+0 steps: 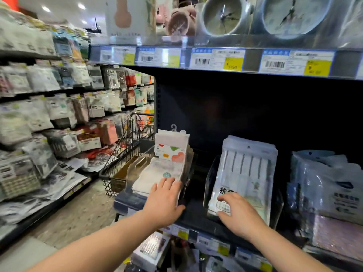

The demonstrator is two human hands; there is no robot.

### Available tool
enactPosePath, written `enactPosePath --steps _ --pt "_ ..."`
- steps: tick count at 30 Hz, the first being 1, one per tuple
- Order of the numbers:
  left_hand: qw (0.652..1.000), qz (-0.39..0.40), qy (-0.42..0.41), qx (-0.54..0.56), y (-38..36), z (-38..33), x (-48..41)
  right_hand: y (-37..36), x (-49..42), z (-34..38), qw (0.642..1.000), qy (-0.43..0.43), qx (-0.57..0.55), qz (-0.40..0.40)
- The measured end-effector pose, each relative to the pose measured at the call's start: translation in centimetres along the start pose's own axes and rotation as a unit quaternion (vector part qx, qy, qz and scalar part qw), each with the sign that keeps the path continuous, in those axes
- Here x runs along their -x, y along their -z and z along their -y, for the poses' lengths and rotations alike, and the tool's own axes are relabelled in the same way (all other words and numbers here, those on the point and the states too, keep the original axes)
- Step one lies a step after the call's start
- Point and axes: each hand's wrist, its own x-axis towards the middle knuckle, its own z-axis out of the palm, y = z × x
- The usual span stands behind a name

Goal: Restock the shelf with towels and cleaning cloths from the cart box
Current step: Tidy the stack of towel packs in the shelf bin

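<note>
On the dark shelf (196,216) stands a row of white towel packs (170,152) with coloured heart prints, in a clear divider at the shelf's left end. My left hand (165,201) lies flat with fingers spread against the front pack of that row. To the right, a stack of grey striped cloth packs (247,169) leans in a clear holder. My right hand (237,214) rests on the lower front of that stack, fingers curled on the pack's face. Neither hand lifts anything. A wire cart (125,154) with a brown box (125,171) in it stands left of the shelf.
Bagged goods (330,189) fill the shelf's right end. The shelf above carries clocks (222,16) and price tags (218,59). Packed shelves (39,118) line the aisle's left side, with speckled floor (78,213) between. More packs sit on the shelf below (149,250).
</note>
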Motion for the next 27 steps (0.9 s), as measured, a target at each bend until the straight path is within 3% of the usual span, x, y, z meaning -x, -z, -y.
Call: enactPosePath --steps 4,10,13,17,21,27 --pt "0.996 -0.017 0.046 0.080 0.2 3.9 -1.5 0.3 -1.8 3.0 0.999 -0.003 -0.022 -0.030" --pt "0.986 -0.011 0.033 0.164 1.4 10.4 -6.2 0.0 -7.6 10.1 0.996 -0.020 -0.058 -0.060" --pt "0.958 0.016 0.038 0.285 1.5 12.5 -8.8 -0.7 -10.5 12.9 0.991 -0.058 -0.101 -0.068" --pt "0.891 0.066 0.084 0.441 1.6 13.1 -11.1 -1.3 -12.9 15.1 0.965 -0.150 -0.202 -0.076" --pt "0.871 0.070 0.077 0.481 1.6 13.2 -12.7 -1.5 -14.7 15.6 0.935 -0.221 -0.265 -0.084" --pt "0.855 0.035 0.109 0.506 0.0 13.8 -14.1 -2.2 -15.9 14.9 0.906 -0.233 -0.329 -0.126"
